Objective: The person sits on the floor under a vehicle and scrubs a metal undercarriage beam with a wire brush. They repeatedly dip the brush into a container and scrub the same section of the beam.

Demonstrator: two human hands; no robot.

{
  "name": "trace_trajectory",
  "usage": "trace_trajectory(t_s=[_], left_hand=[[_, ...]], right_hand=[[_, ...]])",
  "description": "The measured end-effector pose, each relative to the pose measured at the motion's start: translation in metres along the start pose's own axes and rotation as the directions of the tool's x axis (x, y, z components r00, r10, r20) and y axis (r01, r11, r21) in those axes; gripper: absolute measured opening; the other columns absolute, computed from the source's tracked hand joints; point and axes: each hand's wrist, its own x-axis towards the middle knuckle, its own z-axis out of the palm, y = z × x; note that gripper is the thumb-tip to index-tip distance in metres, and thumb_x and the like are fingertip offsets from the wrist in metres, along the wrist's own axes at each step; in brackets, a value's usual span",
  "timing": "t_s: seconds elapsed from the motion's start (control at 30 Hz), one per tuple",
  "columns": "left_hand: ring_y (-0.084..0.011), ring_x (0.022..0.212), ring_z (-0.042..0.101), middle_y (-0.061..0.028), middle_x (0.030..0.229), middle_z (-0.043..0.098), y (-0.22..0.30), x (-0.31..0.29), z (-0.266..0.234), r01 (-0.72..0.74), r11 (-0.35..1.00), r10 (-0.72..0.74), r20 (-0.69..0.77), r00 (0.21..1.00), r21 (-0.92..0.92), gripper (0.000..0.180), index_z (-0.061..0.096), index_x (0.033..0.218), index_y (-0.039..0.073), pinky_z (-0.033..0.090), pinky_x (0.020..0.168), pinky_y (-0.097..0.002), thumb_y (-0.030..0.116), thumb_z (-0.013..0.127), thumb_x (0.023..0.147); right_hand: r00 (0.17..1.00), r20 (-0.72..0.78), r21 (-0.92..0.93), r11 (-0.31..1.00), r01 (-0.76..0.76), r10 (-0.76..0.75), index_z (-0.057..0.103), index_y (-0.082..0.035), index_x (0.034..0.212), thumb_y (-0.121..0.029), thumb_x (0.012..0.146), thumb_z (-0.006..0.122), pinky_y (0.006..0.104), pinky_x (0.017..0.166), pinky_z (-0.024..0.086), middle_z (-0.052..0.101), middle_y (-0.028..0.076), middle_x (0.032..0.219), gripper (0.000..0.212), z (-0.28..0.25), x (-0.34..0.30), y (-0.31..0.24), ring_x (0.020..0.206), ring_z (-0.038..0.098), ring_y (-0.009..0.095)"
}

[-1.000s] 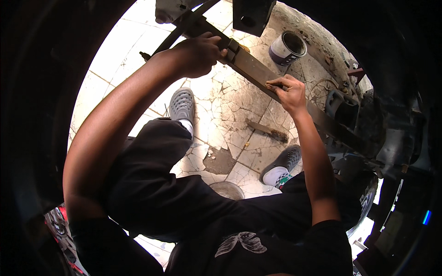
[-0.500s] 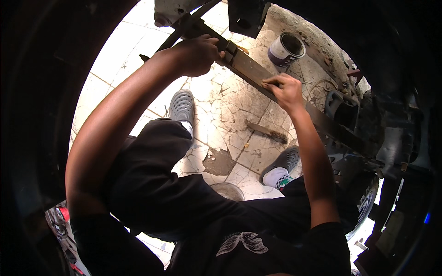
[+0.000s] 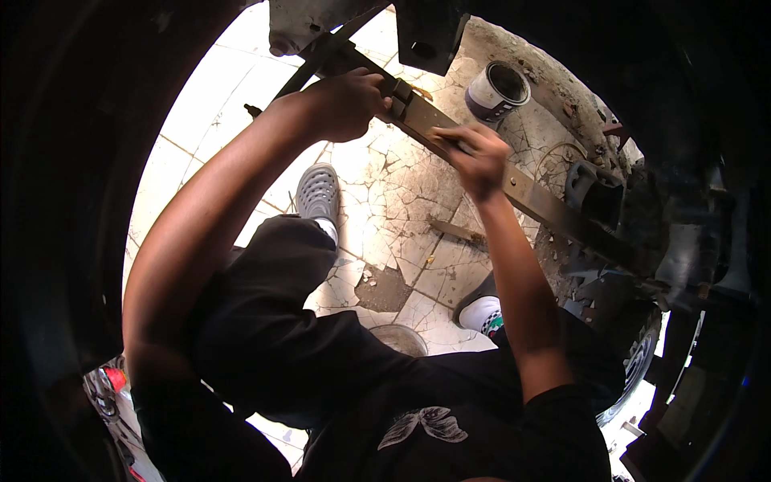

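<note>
A long flat metal bar, like a vehicle's leaf spring, runs slantwise from the upper left to the right. A dark metal clip wraps round it near its upper part. My left hand is closed on the bar beside this clip, its fingers partly hidden behind the wrist. On the bar's broad face, to the right of the clip, my right hand presses with its fingers pinched together. Whatever it pinches is too small to make out.
An open paint can stands beyond the bar. On the cracked tile floor lie a wooden-handled brush and a round pale lid-like thing. Dark vehicle parts crowd the right side, and a metal bracket hangs overhead.
My right hand has slid along the bar, up and left toward the clip. My left hand stays by the clip. The view has shifted slightly.
</note>
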Motion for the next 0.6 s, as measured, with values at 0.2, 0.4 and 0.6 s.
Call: trace_trajectory(t_s=[0.2,0.4,0.6], left_hand=[[-0.0323,0.143,0.049,-0.0150,0.152,0.055,0.005,-0.015,0.010,0.053,0.997,-0.057,-0.063,0.996,-0.054,0.057,0.065,0.146,0.009,0.048,0.117,-0.0429,-0.002,0.057,0.090],[-0.0374,0.152,0.044,-0.0244,0.155,0.054,0.005,-0.011,0.002,0.089,0.990,-0.086,0.028,0.996,-0.111,0.054,0.060,0.149,0.006,0.046,0.119,-0.0465,-0.001,0.066,0.096],[-0.0393,0.152,0.043,-0.0255,0.156,0.052,0.006,-0.004,0.003,0.090,0.991,-0.081,0.094,0.992,-0.100,0.052,0.060,0.149,0.007,0.046,0.120,-0.0468,0.009,0.071,0.098]], right_hand=[[0.934,-0.094,0.103,0.937,-0.334,0.344,0.086,-0.007,0.094,-0.007,0.084,0.088,0.0318,0.074,0.060,0.080,0.007,0.089,0.010,-0.035,-0.047,0.022,0.079,0.075,0.018],[0.969,0.078,-0.004,0.972,-0.236,0.236,0.085,-0.007,0.095,-0.005,0.083,0.086,0.0314,0.076,0.061,0.081,0.008,0.097,0.013,-0.033,-0.034,0.031,0.083,0.078,0.020],[0.983,0.150,0.049,0.992,-0.115,0.107,0.085,-0.010,0.104,-0.004,0.086,0.084,0.0289,0.080,0.063,0.083,0.008,0.099,0.020,0.017,0.019,0.008,0.087,0.080,0.017]])
